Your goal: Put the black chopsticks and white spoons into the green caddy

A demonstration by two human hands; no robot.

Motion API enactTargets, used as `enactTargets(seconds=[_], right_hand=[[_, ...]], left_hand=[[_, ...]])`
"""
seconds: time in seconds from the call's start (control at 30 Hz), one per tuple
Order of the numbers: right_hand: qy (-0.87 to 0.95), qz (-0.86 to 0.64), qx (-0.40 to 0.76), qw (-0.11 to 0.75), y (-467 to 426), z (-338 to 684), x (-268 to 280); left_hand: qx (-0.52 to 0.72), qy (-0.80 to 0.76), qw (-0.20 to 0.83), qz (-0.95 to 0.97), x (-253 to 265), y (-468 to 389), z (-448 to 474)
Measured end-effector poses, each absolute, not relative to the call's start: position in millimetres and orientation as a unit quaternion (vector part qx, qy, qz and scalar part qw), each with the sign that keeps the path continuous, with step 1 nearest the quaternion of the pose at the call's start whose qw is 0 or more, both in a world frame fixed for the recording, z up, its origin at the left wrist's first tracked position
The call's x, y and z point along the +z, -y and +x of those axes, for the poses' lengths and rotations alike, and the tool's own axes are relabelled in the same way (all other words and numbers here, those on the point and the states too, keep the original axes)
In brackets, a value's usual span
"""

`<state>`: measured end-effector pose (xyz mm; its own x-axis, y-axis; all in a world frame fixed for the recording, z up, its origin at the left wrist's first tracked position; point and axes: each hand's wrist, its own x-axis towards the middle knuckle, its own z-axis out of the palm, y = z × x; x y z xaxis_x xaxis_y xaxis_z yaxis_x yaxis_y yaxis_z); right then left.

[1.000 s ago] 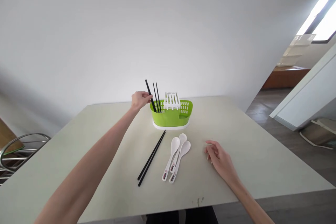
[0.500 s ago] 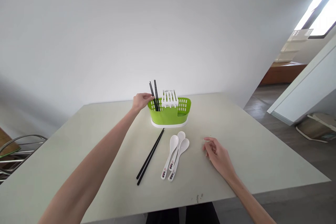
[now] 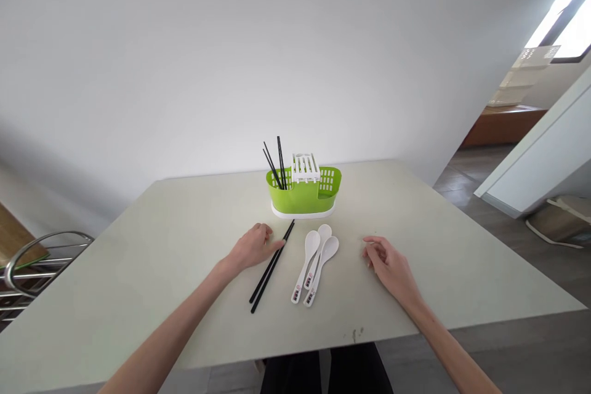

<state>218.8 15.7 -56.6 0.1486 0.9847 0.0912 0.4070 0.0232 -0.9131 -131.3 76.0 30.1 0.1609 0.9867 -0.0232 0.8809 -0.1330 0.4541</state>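
Note:
My left hand [image 3: 252, 247] is at a pair of black chopsticks [image 3: 265, 284] lying on the table. Its thumb reaches over their upper part, with the fingers loosely bent and apart from the thumb; the hand is open. Right of the pair lie three white spoons [image 3: 311, 245] with printed handles, bowls away from me. My right hand [image 3: 390, 263] rests on the table farther right, half curled and open, holding nothing. Behind the spoons stands a green utensil basket [image 3: 295, 202] on a white base. More black chopsticks [image 3: 280, 160] lean in its left compartment.
A white slotted piece [image 3: 305, 167] sits over the basket's middle. The pale table [image 3: 184, 209] meets a white wall at the back. A metal rack [image 3: 48, 258] stands beyond the left edge. Dark marks [image 3: 354, 335] show near the table's front edge.
My left hand has left the chopsticks standing in the basket and come down toward me to the pair on the table. My right hand stays in about the same place.

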Motion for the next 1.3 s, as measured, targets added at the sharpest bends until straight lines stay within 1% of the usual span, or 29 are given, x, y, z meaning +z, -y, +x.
enactTargets(seconds=[0.13, 0.23, 0.4, 0.6, 0.67, 0.7, 0.8, 0.83, 0.9, 1.0, 1.07, 1.13, 1.2, 1.3], right_hand=[[0.562, -0.617, 0.327, 0.443, -15.1, 219.4, -56.7], [0.564, -0.612, 0.326, 0.449, -14.9, 219.8, -56.9], [0.573, -0.612, 0.313, 0.447, -14.5, 220.1, -57.0], [0.580, -0.609, 0.309, 0.443, -15.5, 223.0, -58.5], [0.579, -0.605, 0.315, 0.446, -15.9, 224.3, -57.0], [0.575, -0.605, 0.320, 0.448, -15.3, 223.9, -54.7], [0.561, -0.607, 0.325, 0.460, -7.1, 212.2, -40.3], [0.562, -0.601, 0.327, 0.464, -1.9, 203.7, -33.1], [0.593, -0.564, 0.346, 0.460, 10.7, 179.5, -16.5], [0.618, -0.458, 0.469, 0.434, 27.0, 133.2, 8.3], [0.599, -0.393, 0.565, 0.409, 31.2, 104.3, 22.3], [0.567, -0.360, 0.628, 0.393, 29.6, 82.9, 33.7], [0.527, -0.353, 0.664, 0.396, 24.7, 70.5, 42.8], [0.497, -0.353, 0.671, 0.422, 16.7, 65.2, 51.5]], left_hand=[[-0.015, -0.620, 0.073, 0.781, 34.8, -48.2, -115.9], [-0.087, -0.628, 0.049, 0.772, 43.5, -43.2, -113.6], [-0.120, -0.646, 0.045, 0.753, 55.0, -48.9, -127.0], [-0.096, -0.650, 0.051, 0.752, 76.1, -50.5, -157.8], [-0.040, -0.645, 0.102, 0.756, 84.6, -49.2, -168.5], [0.007, -0.640, 0.157, 0.752, 88.8, -48.2, -172.9], [0.197, -0.598, 0.379, 0.678, 99.1, -42.7, -177.8], [0.255, -0.578, 0.436, 0.641, 100.9, -40.2, -176.2], [0.359, -0.543, 0.504, 0.568, 101.3, -35.1, -167.9], [0.469, -0.510, 0.552, 0.463, 94.6, -29.4, -147.2], [0.507, -0.492, 0.576, 0.411, 89.3, -27.6, -132.5], [0.530, -0.478, 0.586, 0.383, 86.9, -27.2, -120.4], [0.550, -0.468, 0.584, 0.371, 88.0, -27.7, -112.3], [0.577, -0.460, 0.573, 0.356, 93.1, -29.0, -107.4]])
